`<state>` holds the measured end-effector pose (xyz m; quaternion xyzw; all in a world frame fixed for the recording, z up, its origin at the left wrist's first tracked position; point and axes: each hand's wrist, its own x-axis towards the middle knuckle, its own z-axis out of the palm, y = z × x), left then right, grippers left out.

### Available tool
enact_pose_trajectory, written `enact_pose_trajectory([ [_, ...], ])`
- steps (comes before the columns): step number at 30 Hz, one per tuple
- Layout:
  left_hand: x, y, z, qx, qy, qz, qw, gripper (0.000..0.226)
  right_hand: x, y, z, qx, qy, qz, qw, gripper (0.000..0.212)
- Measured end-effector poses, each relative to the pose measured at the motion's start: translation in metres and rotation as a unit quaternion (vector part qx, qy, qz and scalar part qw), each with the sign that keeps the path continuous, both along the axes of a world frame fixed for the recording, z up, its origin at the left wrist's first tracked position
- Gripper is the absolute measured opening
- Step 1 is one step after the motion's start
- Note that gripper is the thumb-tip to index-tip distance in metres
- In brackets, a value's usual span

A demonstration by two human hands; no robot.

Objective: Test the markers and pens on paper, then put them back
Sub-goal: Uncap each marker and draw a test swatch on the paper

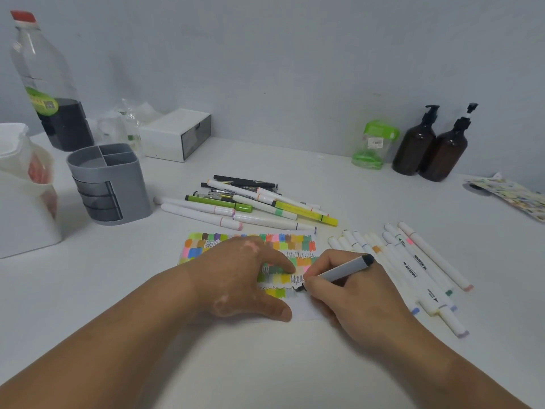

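The left hand (236, 273) lay flat on the sheet of white paper (305, 312), fingers straight and spread, pressing the sheet to the white counter (368, 190). The right hand (354, 299) gripped a grey-barrelled pen (343, 272) with a black end, thumb and fingers curled round the barrel near the tip. The tip rested on the paper at the right end of the lowest row of marks, just beside the left forefinger.

The paper lay at the near middle of the counter. Coloured swatches and black zigzag lines filled most of its upper area; a bare white strip showed along the near edge. A loose pile of markers and pens (244, 205) lay just beyond the paper. A row of white-barrelled markers (413, 270) lay just to its right. The grey plastic divided pen holder (109, 184) stood well to the left.

The step in hand appeared to be the test stroke of the grey pen. It would be done well as follows:

1. Hold the sheet down firmly, so that it cannot slide under the stroke.
2. Draw a short zigzag on bare paper, not over an existing swatch, so that the line reads clearly.
3. Keep the writing wrist off fresh ink.
4. Lay the pen apart from the pile, so that it is not tested twice.
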<state>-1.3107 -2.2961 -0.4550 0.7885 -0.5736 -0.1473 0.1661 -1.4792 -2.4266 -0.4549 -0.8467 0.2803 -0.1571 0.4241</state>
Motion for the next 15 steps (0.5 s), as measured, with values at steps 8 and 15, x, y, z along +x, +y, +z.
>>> enact_pose_trajectory([
  [8,0.0,0.0,0.0,0.014,0.002,0.006,1.0,0.076,0.0,-0.001,-0.001,-0.013,0.004,0.003,1.0,0.016],
  [15,0.007,0.005,0.003,-0.061,0.03,0.053,0.996,0.066,-0.005,-0.016,0.011,0.12,-0.187,-0.066,0.973,0.02],
])
